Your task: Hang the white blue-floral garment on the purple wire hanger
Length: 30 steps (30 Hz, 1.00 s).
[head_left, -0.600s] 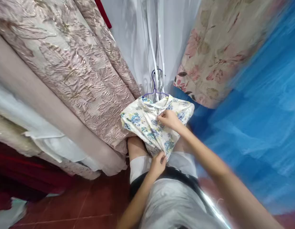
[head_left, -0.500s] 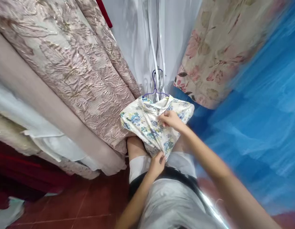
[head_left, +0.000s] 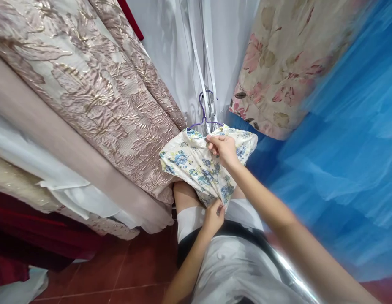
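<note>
A white shirt with blue and yellow flowers hangs on a purple hanger in front of my legs. My right hand is closed at its collar, thumb and forefinger pinching the cloth near the neck opening. Lower down, my left hand pinches the front of the shirt near its bottom edge, so the cloth is drawn taut between the two hands. Any button under the right fingertips is too small or hidden to make out.
On the left hang a pink-gold brocade garment and several pale and dark red ones. White cloth with long straps is behind the hanger. A beige floral garment and blue tulle hang on the right. The floor is red tile.
My right hand has slid up the shirt front from mid-chest to the collar. The left hand keeps its pinch at the bottom, shifted slightly right in view.
</note>
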Available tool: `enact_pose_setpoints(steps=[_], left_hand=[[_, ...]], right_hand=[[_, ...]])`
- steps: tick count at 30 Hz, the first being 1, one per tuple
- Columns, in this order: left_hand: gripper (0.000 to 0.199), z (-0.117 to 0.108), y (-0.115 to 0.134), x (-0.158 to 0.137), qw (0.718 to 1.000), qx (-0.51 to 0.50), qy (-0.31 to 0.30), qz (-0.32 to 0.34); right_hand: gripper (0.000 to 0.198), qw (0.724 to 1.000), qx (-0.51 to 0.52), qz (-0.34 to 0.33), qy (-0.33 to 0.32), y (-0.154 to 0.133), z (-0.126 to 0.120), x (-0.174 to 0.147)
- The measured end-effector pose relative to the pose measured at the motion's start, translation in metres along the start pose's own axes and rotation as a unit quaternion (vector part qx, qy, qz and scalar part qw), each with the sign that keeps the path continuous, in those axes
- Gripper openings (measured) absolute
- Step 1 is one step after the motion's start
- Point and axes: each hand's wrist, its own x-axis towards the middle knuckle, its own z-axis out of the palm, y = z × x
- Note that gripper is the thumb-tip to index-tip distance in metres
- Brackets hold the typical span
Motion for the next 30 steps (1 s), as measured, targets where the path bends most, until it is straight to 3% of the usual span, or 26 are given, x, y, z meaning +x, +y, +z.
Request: enact_pose_setpoints(steps=[3, 5, 8, 10, 12, 14, 16, 18, 22, 25, 28, 30], left_hand=[[0.017, -0.008, -0.005, 0.011, 0.999, 0.013, 0.014, 0.03], [0.013, -0.024, 0.0, 0.028, 0.994, 0.019, 0.077, 0.072], [0.027, -0.066, 0.03, 0.072, 0.96, 0.037, 0.238, 0.145], [0.036, -0.101, 0.061, 0.108, 0.935, 0.084, 0.277, 0.203], [0.039, -0.134, 0.091, 0.143, 0.924, 0.13, 0.255, 0.254], [0.035, -0.158, 0.113, 0.169, 0.924, 0.204, 0.178, 0.272], [0.032, -0.171, 0.125, 0.184, 0.916, 0.271, 0.109, 0.274], [0.03, -0.175, 0.132, 0.188, 0.907, 0.303, 0.089, 0.279], [0.025, -0.182, 0.14, 0.188, 0.897, 0.283, 0.151, 0.303], [0.022, -0.207, 0.135, 0.193, 0.899, 0.243, 0.23, 0.284], [0.026, -0.248, 0.106, 0.202, 0.901, 0.187, 0.314, 0.234], [0.035, -0.272, 0.076, 0.203, 0.911, 0.149, 0.334, 0.19]], right_hand=[[0.031, 1.0, -0.013, -0.009, -0.022, -0.008, 0.001, 0.001], [0.032, 0.999, -0.027, -0.003, -0.037, -0.01, -0.004, -0.004], [0.032, 0.998, -0.046, 0.004, -0.04, -0.011, -0.015, -0.011], [0.033, 0.997, -0.058, 0.002, -0.04, -0.01, -0.02, -0.014], [0.034, 0.997, -0.068, -0.006, -0.044, -0.01, -0.023, -0.014], [0.033, 0.996, -0.073, -0.018, -0.047, -0.009, -0.025, -0.012], [0.033, 0.996, -0.074, -0.03, -0.046, -0.007, -0.025, -0.01], [0.036, 0.995, -0.074, -0.039, -0.047, -0.003, -0.023, -0.008], [0.037, 0.994, -0.088, -0.048, -0.048, 0.017, -0.015, -0.01], [0.033, 0.991, -0.117, -0.021, -0.053, 0.036, -0.015, -0.022], [0.033, 0.987, -0.146, 0.022, -0.061, 0.049, -0.029, -0.043], [0.033, 0.985, -0.153, 0.042, -0.069, 0.054, -0.041, -0.059]])
